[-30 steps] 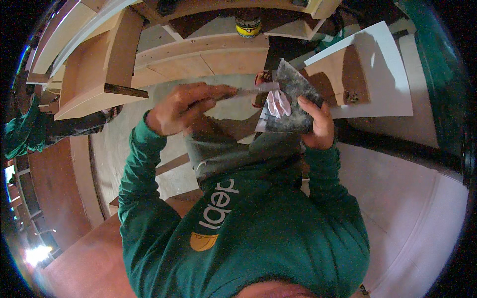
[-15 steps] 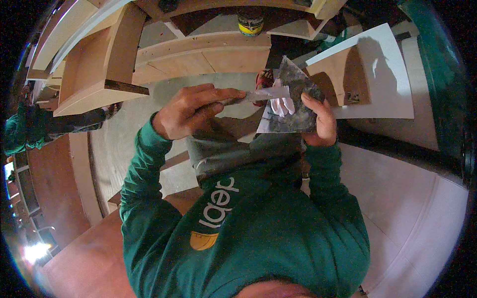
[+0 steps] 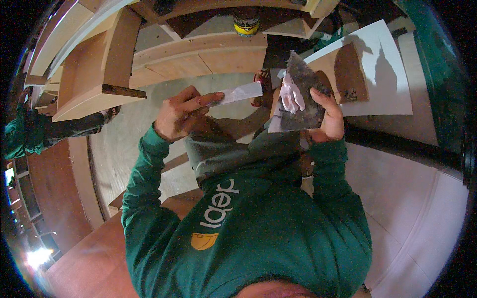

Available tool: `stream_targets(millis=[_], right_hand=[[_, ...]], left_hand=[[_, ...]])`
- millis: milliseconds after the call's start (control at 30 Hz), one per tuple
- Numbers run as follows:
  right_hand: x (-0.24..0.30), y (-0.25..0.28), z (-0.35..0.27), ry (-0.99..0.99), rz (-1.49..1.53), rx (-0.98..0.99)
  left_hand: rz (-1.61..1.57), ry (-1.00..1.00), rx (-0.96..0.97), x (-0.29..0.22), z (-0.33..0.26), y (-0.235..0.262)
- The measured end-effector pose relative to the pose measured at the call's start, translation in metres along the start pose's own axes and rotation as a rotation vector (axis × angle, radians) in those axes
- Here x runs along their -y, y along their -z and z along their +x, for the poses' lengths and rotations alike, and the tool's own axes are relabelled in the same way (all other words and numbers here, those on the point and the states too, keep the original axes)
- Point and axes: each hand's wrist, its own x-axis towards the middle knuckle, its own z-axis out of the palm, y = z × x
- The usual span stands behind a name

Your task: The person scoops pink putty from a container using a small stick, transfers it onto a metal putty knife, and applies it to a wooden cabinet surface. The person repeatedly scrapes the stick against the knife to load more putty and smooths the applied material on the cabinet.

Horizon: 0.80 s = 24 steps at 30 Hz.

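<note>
My left hand [image 3: 180,115] pinches one end of a flat, pale scraper [image 3: 242,93], its blade pointing right. In my right hand [image 3: 330,118] is a dark, stained, roughly wedge-shaped board [image 3: 307,118], the thumb on top and the other fingers mostly hidden beneath. A thick lump of pale pink putty [image 3: 291,97] lies on the board's left part. The scraper's tip is a short way left of the board, apart from the putty. Both hands are in front of my body, above my thighs.
An open wooden drawer or box [image 3: 94,82] juts in at upper left. A tin with a yellow band [image 3: 246,24] stands at the far side by a wooden frame. On the right lies a white panel [image 3: 392,94] with a brown piece on it. Another person [image 3: 30,129] is at far left.
My left hand has drawn the scraper back left, off the board, and its blade no longer covers the putty. The board in my right hand has shifted slightly right.
</note>
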Motion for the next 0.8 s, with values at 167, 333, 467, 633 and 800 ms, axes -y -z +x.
stream_targets(millis=[167,333,467,633,800], right_hand=[[-0.011,0.001,0.007,0.157,-0.174,-0.105],[-0.006,-0.023,-0.002,0.041,0.006,-0.101],[-0.01,-0.015,-0.003,0.067,-0.131,-0.166],[-0.014,-0.009,0.001,0.061,-0.139,-0.2],[-0.017,-0.015,-0.004,0.058,-0.154,-0.228]], left_hand=[[-0.11,-0.018,-0.018,-0.028,0.006,0.005],[-0.204,-0.096,0.011,-0.035,0.014,-0.005],[-0.151,-0.059,0.071,-0.035,0.015,-0.002],[-0.189,-0.072,0.102,-0.038,0.016,-0.001],[-0.171,-0.069,0.125,-0.033,0.017,0.001]])
